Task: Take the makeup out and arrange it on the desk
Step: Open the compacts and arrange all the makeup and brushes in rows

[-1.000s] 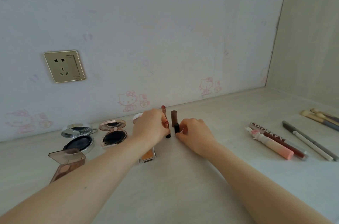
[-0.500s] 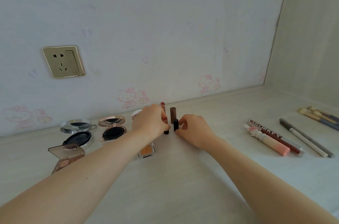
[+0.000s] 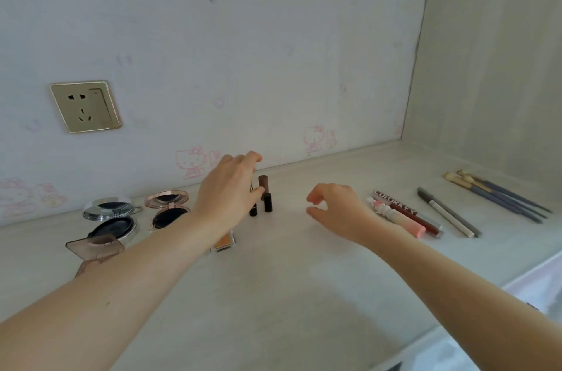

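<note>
Three lipsticks stand upright together near the back of the pale desk: a brown tube, a short black one and a black-based one whose upper part is hidden by my left hand. That hand hovers over this third lipstick with its fingers lifted and spread, and the thumb lies close beside the tube. My right hand is off the desk to the right of the lipsticks, fingers loosely curled, holding nothing.
On the left lie an open silver compact, an open rose-gold compact, a brown palette and a small orange case. On the right lie a pink tube, a lip gloss, two pens and brushes.
My right hand let go of the short black lipstick and drew away to the right. My left hand's fingers lifted and spread above the lipstick it held.
</note>
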Motion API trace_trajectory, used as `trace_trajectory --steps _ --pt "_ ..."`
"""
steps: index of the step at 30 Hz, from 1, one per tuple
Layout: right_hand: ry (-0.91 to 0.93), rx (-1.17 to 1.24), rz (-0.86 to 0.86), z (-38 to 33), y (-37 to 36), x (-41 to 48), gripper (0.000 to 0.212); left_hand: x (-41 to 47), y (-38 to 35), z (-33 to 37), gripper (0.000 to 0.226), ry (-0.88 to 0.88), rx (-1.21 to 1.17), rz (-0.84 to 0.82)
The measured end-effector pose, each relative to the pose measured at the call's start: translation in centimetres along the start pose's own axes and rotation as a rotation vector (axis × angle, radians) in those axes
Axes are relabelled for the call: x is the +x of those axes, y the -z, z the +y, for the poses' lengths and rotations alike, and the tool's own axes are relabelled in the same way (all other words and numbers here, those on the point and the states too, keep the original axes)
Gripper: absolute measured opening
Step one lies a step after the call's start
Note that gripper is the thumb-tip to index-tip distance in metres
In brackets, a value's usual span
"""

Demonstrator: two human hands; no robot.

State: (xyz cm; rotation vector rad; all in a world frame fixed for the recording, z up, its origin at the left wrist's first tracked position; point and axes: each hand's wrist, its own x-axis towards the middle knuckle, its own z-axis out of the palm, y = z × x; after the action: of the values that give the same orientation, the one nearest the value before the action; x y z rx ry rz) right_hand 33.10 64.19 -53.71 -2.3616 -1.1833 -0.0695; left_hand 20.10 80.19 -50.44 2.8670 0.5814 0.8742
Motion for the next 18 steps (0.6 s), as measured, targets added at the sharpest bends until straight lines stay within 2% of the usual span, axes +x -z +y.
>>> trace_trajectory --steps 4,9,15,18 --pt "0.003 -0.063 0.033 1.7 2.4 -2.9 0.026 -0.5 -0.5 3.0 0.036 -0.094 -0.050 0.001" --pt "-0.003 -0.158 0.098 4.3 4.6 -6.0 0.025 -1.1 -3.3 6.7 0.028 -0.152 -0.141 -0.103" --pt "-0.075 -0.324 0.137 7.6 6.3 -8.4 0.028 -1.0 -7.6 10.9 0.035 -0.249 -0.186 -0.282" --pt "-0.070 -0.360 0.135 8.5 6.7 -9.1 0.032 -0.4 -9.1 12.7 0.042 -0.219 -0.228 -0.329"
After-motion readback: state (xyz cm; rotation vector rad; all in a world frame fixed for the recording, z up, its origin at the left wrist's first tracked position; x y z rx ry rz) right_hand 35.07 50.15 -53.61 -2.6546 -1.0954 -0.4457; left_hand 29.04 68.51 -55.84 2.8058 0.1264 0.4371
